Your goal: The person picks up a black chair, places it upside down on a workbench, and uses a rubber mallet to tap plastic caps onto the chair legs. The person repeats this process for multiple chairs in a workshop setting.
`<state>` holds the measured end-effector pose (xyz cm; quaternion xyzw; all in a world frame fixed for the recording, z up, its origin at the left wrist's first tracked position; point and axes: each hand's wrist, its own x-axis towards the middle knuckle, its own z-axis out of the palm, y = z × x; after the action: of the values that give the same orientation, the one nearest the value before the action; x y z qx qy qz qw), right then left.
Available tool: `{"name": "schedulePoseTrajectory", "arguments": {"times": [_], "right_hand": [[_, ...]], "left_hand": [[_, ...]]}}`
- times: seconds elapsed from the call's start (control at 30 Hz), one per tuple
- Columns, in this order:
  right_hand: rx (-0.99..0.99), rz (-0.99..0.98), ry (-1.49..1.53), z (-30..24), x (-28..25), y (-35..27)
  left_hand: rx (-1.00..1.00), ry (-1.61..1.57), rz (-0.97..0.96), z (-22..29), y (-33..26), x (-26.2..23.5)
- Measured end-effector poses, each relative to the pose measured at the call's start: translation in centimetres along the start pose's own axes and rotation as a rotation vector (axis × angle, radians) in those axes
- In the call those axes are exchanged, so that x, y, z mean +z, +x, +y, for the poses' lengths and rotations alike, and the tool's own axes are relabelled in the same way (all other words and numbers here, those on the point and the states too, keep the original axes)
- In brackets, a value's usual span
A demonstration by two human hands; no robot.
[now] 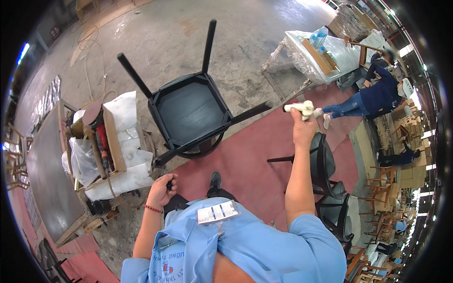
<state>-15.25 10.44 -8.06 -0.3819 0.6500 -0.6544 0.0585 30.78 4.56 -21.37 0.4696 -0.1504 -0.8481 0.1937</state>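
My right hand [304, 132] is raised and closed around a cream-white object [302, 109] with a rounded, lobed end and a dark tip; its exact kind does not show. Low beside my left thigh, my left hand [163, 189] is curled round a small black piece [169, 185] that I cannot make out. A black chair [188, 106] stands ahead of me, its underside facing up and its legs spread outward. Its nearest leg ends just above my left hand, apart from it. A curved black part shows beneath its near edge.
On the left, a bench with white foam sheets [123, 101] holds a cardboard box and a red power tool [102, 141]. Black chairs [323, 162] stand close on my right. A plastic-wrapped table [302, 47] and people [373, 96] are farther right. Red matting [245, 174] covers floor near me.
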Motion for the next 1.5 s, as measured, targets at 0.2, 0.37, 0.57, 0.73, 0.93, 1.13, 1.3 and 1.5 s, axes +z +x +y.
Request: {"name": "schedulePoseTrajectory", "arguments": {"times": [0.2,0.37,0.57,0.73,0.93,1.13,1.3,1.5], "right_hand": [[0.057,-0.178,-0.140,4.0,0.3,2.7],[-0.034,-0.243,-0.283,6.3,1.4,3.5],[-0.032,-0.208,-0.221,6.6,1.3,4.0],[-0.091,-0.304,-0.326,6.2,1.6,3.7],[-0.115,-0.262,-0.362,6.0,1.2,3.8],[-0.012,-0.127,-0.078,6.7,0.9,2.5],[-0.112,-0.193,-0.289,6.9,0.8,1.8],[-0.068,-0.141,-0.133,6.6,0.9,1.0]], "left_hand": [[0.028,0.004,0.040,-2.5,0.5,4.4],[0.034,-0.024,0.032,-3.3,1.5,5.7],[0.014,-0.052,0.001,-3.2,2.4,5.6],[0.025,-0.061,0.044,-3.3,2.4,4.8],[-0.013,-0.089,0.040,-3.9,2.4,4.3],[0.008,-0.090,0.040,-3.9,1.9,3.7],[-0.005,-0.051,0.072,-3.9,1.3,3.2],[0.008,-0.070,0.049,-3.5,0.3,2.3]]}}
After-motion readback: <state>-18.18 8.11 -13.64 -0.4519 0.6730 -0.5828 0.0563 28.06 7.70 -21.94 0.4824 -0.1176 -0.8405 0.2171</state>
